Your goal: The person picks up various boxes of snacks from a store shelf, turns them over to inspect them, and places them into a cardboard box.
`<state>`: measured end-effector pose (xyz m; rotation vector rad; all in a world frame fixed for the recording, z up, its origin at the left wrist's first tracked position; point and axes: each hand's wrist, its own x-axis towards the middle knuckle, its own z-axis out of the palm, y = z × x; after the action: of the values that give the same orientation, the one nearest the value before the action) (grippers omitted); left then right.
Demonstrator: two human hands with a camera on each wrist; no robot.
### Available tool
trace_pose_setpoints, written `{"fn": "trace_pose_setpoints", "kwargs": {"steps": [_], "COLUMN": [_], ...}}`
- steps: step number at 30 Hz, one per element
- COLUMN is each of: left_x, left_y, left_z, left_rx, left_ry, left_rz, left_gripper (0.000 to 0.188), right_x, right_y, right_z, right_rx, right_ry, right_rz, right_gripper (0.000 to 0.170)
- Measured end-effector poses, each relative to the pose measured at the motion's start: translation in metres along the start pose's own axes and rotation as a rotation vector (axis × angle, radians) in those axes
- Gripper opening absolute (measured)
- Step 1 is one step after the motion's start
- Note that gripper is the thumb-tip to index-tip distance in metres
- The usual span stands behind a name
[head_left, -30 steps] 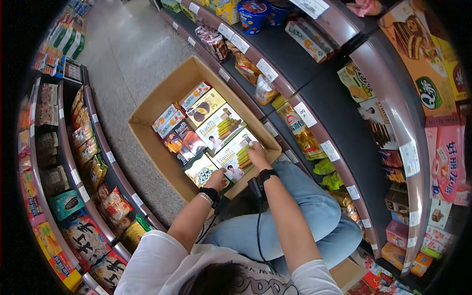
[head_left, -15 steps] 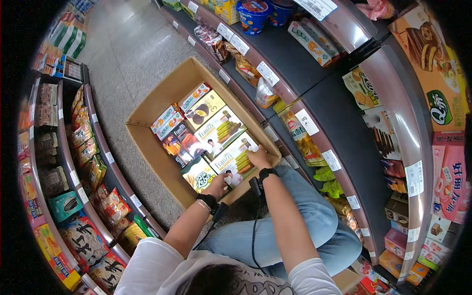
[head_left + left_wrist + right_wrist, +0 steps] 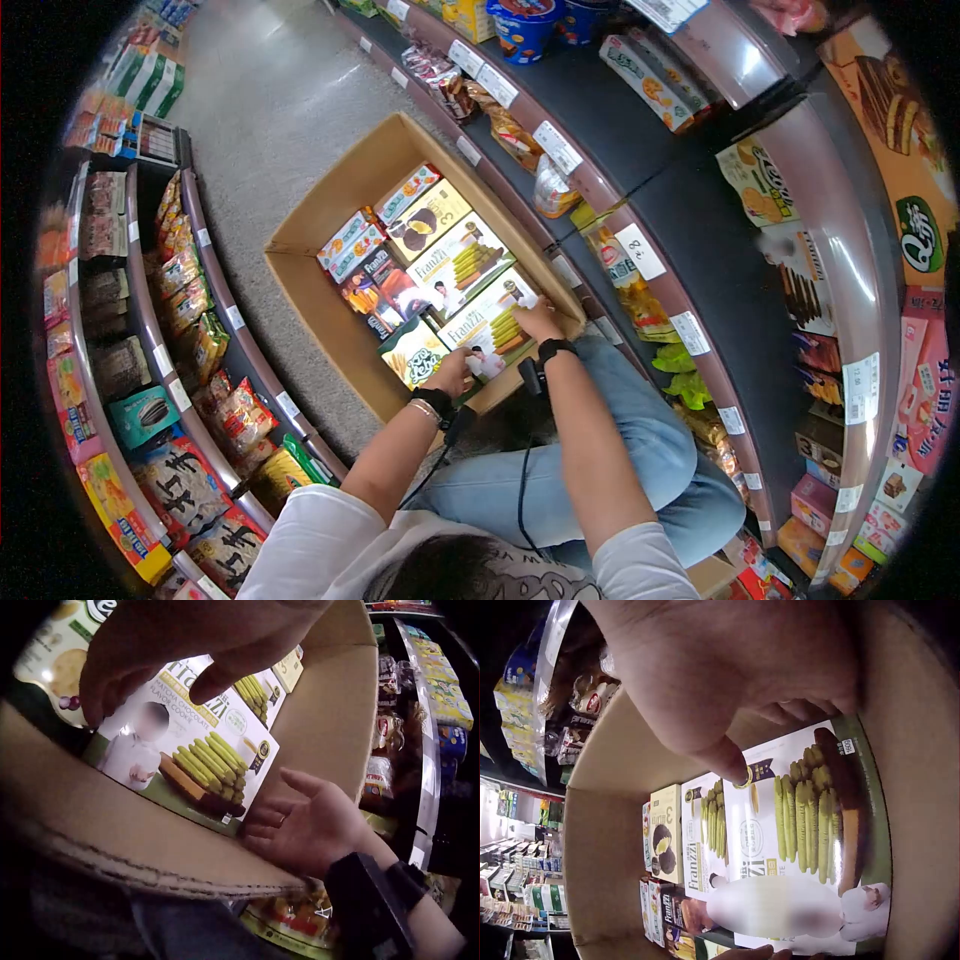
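Observation:
A white Franzzi matcha cookie box (image 3: 492, 322) lies at the near end of a cardboard carton (image 3: 330, 345). My left hand (image 3: 447, 374) is at its left end, fingers over the edge and thumb above the printed face. At the opposite end my right hand (image 3: 540, 322) has its fingers stretched down beside the box, palm facing it in the left wrist view. In the right wrist view the right thumb (image 3: 731, 765) reaches the box's corner. A Lego Lega biscuit box (image 3: 415, 358) sits beside the left hand.
More packs fill the carton: another matcha Franzzi box (image 3: 460, 262), dark Franzzi boxes (image 3: 385, 290) and a yellow cookie box (image 3: 428, 220). Snack shelves (image 3: 690, 240) run close along the right, others (image 3: 160, 340) along the left. Bent knees (image 3: 630, 420) are right behind the carton.
The head view has shifted slightly. Both hands stay at the two ends of the near Franzzi box, which keeps about the same place in the carton.

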<state>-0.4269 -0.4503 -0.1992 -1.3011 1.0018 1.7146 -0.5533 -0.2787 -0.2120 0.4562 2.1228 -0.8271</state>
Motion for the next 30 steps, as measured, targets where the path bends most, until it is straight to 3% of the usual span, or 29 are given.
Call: {"fn": "trace_pose_setpoints", "kwargs": {"steps": [2,5,9,12,15,18,21,22,24,27,29,30], "left_x": [0.016,0.004,0.032,0.025,0.007,0.003,-0.028,-0.009,0.004,0.041,0.044,0.04], "left_y": [-0.005,-0.001,-0.011,-0.008,-0.005,-0.006,0.011,0.007,0.022,0.029,0.05,0.054], "left_z": [-0.007,0.004,0.0,0.003,0.009,0.011,0.015,0.0,-0.018,-0.083,-0.11,-0.119], "left_rx": [-0.067,0.0,-0.037,-0.055,-0.055,-0.082,0.038,0.079,0.06,0.17,0.637,0.75], "left_ry": [0.063,0.081,0.137,0.082,0.047,0.07,0.003,0.176,0.269,0.396,0.819,0.889], "left_rz": [-0.028,0.002,-0.018,-0.024,-0.012,0.005,0.038,0.06,0.247,0.752,0.586,0.63], "left_gripper": [0.048,0.023,0.019,0.05,0.043,0.034,0.019,0.021,0.021,0.027,0.04,0.038], "right_x": [-0.016,-0.013,-0.014,0.005,0.015,-0.002,-0.006,-0.002,0.01,0.011,0.002,0.005], "right_y": [-0.007,-0.009,-0.007,0.009,0.017,0.005,0.005,0.011,0.021,0.024,0.021,0.024], "right_z": [-0.014,-0.011,-0.01,0.004,0.016,0.003,0.009,0.016,0.02,0.016,0.01,0.015], "right_rx": [0.165,0.087,0.057,0.006,-0.068,0.041,0.054,0.052,0.119,0.181,0.18,0.18], "right_ry": [-0.079,-0.098,-0.093,-0.05,-0.08,-0.195,-0.08,-0.027,-0.02,-0.038,-0.042,-0.041], "right_rz": [-0.026,-0.001,0.015,-0.043,-0.02,-0.047,-0.071,-0.092,-0.138,-0.151,-0.158,-0.157], "right_gripper": [0.09,0.086,0.079,0.072,0.068,0.069,0.065,0.063,0.059,0.053,0.049,0.045]}}
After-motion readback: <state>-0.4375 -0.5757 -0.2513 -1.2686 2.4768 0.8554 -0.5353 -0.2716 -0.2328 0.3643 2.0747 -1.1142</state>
